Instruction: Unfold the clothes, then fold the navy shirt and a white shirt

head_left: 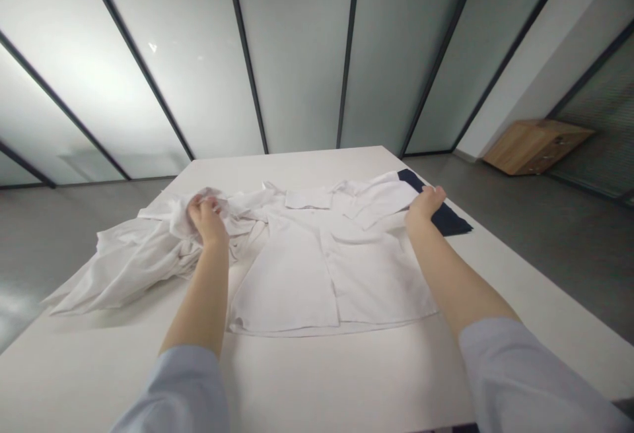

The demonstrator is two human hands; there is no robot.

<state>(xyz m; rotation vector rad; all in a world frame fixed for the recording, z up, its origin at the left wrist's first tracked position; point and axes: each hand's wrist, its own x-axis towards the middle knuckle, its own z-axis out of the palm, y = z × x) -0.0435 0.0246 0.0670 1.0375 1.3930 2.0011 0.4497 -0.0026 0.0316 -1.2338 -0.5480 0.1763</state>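
Note:
A white short-sleeved shirt (292,268) lies spread on the white table, front side up, with its collar away from me and its hem towards me. At its left sleeve, my left hand (204,216) is closed on bunched white fabric. That fabric runs close to a crumpled heap of white clothes (133,261), and I cannot tell exactly where the sleeve ends and the heap begins. My right hand (426,203) is at the end of the other sleeve (386,195), fingers curled over its edge. Part of the grip there is hidden by the hand.
A dark navy cloth (450,220) lies under and beside the right sleeve, near the right edge of the white table (317,380). Frosted glass panels (297,50) stand behind the table. A wooden cabinet (535,146) is on the grey floor at the right.

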